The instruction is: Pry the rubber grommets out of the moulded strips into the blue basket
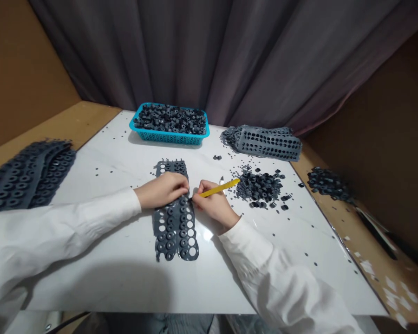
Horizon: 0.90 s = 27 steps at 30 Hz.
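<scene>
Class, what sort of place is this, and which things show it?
Probably a small workshop bench for handwork: a blue basket heaped with small dark parts, a dark sheet of rings and holes on a white table, and a yellow tool in the right hand.

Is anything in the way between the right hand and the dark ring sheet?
Only the yellow tool in the right hand, its tip by the right edge of the sheet; nothing else visible stands between them.

I can't see everything
The left hand (163,190) covers part of the sheet (176,227); the left pile (29,171) is cut off.
</scene>
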Available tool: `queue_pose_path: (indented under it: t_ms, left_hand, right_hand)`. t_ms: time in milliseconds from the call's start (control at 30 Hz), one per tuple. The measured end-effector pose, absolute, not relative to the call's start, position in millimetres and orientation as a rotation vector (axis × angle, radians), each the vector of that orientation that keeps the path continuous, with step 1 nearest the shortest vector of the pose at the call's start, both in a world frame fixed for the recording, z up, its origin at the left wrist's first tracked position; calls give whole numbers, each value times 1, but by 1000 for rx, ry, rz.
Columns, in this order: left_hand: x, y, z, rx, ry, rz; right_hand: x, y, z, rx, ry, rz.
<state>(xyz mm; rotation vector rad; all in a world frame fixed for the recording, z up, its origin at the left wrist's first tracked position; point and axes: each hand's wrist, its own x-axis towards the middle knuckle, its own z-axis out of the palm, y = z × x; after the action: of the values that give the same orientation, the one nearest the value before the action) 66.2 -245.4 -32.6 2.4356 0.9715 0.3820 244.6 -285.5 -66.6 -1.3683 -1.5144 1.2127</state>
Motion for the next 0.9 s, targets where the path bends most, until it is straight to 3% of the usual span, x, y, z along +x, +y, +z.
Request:
queue_pose_path:
  t_ms: [100,200,467,633,900]
  left_hand:
    - [53,-234,-26,2030,1108,644]
    - [49,-236,-18,1837,1065,561]
    - [64,-347,-29,2547,765,174]
    - [65,-361,-49,2873,705,96]
    - [58,-362,-19,2356,739,41]
  right_hand:
    - [245,-285,-68,-1323,-1431,1314]
    - [247,-283,-66,-1280,-1323,1372]
    - [252,-280,-56,-1275,-1251,1252]
    - [251,-283,-57,-1278,-1234,1254]
    - [252,-287,-64,-1248,-1251,1314]
